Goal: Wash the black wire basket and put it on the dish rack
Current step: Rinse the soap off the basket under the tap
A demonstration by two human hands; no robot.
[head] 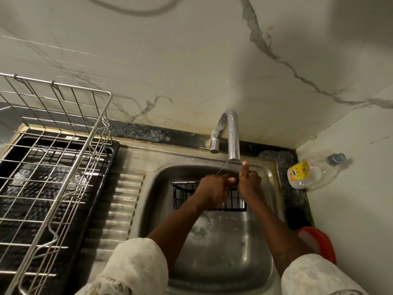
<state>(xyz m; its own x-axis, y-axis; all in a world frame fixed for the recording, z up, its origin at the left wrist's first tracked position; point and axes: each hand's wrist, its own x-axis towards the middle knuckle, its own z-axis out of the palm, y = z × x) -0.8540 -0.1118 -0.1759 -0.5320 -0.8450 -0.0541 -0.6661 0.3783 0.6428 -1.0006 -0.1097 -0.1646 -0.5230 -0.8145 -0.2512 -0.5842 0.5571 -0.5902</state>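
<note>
Both left hand (212, 191) and right hand (249, 184) clasp the black wire basket (184, 184); best turn it slowly under the faucet (232, 135).

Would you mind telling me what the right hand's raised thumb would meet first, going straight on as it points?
Most likely the mouth of the faucet, just above the thumb of the right hand; depth is unclear, so it might pass in front.
</note>
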